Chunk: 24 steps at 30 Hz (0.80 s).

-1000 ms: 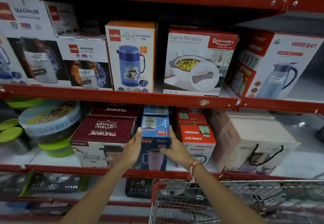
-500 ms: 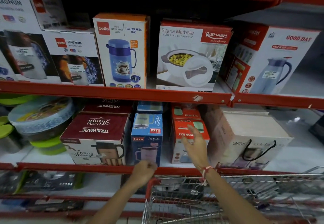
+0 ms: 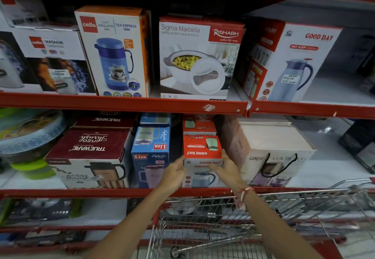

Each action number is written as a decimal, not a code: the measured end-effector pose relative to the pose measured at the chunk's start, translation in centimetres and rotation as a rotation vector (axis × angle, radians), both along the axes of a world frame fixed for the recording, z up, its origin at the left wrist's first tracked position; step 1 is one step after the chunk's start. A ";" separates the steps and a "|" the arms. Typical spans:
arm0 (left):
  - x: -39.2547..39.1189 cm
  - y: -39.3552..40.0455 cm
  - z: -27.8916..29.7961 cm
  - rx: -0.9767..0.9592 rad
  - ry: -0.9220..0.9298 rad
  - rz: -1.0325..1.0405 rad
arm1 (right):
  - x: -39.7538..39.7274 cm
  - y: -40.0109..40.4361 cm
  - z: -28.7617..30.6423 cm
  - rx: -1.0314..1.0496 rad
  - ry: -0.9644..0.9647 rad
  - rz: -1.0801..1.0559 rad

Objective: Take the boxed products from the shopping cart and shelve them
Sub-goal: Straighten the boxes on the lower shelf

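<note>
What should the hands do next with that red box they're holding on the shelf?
Probably nudge the red Good Day box straight and flush with the shelf edge. The left hand and right hand grip its front corners, and it already sits on the shelf between the blue Liza box and the Ganesh box.
</note>
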<state>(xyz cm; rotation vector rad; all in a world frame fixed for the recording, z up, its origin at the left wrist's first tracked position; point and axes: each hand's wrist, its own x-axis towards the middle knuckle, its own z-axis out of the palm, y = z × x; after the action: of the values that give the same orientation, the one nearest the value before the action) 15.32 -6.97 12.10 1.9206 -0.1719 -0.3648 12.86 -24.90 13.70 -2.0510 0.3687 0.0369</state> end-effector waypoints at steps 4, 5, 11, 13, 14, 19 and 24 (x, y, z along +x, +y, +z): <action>-0.5 0.4 -0.7 0.017 -0.017 -0.007 | -0.9 0.0 0.0 -0.037 -0.009 0.028; -0.6 0.4 -0.6 0.025 -0.017 -0.002 | -1.0 0.0 0.0 -0.049 -0.003 0.043; -1.3 0.7 2.9 0.144 -0.167 0.055 | -0.7 -0.1 2.6 -0.226 -0.095 0.049; -1.1 1.3 5.3 0.189 -0.387 0.144 | 0.0 -0.2 5.0 -0.282 -0.280 -0.001; -0.7 1.6 6.8 0.177 -0.496 0.185 | 0.5 -0.2 6.5 -0.292 -0.391 -0.020; 3.3 3.6 14.8 -0.079 -0.859 0.346 | 4.3 -0.2 14.1 -0.181 -0.763 -0.067; 7.5 3.4 18.1 0.028 -0.606 0.244 | 8.4 -0.4 16.6 -0.175 -0.572 -0.015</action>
<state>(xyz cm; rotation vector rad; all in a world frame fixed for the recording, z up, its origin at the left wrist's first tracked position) 22.82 -3.55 30.16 2.0028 -0.3246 0.3881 21.29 -25.30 30.32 -2.1215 0.0286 -0.5969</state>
